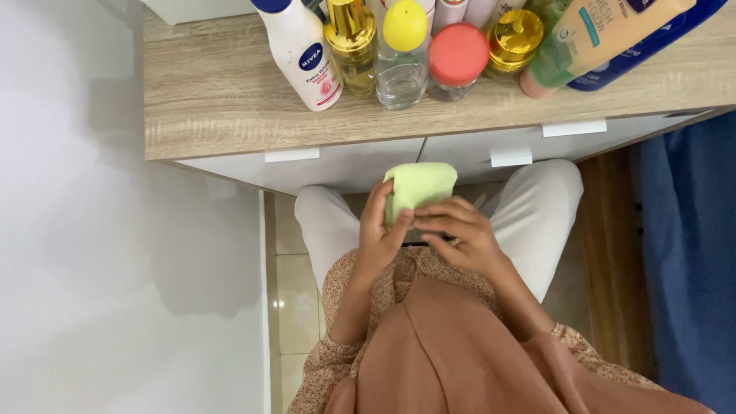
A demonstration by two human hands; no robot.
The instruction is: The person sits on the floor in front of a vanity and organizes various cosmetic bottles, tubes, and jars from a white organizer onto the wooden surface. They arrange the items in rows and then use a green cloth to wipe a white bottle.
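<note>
A folded light green cloth (420,186) is held in front of my lap, just below the edge of a wooden desk top (222,92). My left hand (377,241) grips its left side, thumb across the lower part. My right hand (460,238) closes over the cloth's lower edge from the right, fingers laid across it. Both hands sit above my knees in white trousers (537,207).
Along the desk's far edge stand a white lotion bottle (303,54), a gold-capped bottle (351,42), a clear bottle with a yellow cap (402,57), a red-lidded jar (458,57) and tilted tubes (606,38). White drawers (345,165) sit under the top. A white wall is left, a blue curtain (690,261) right.
</note>
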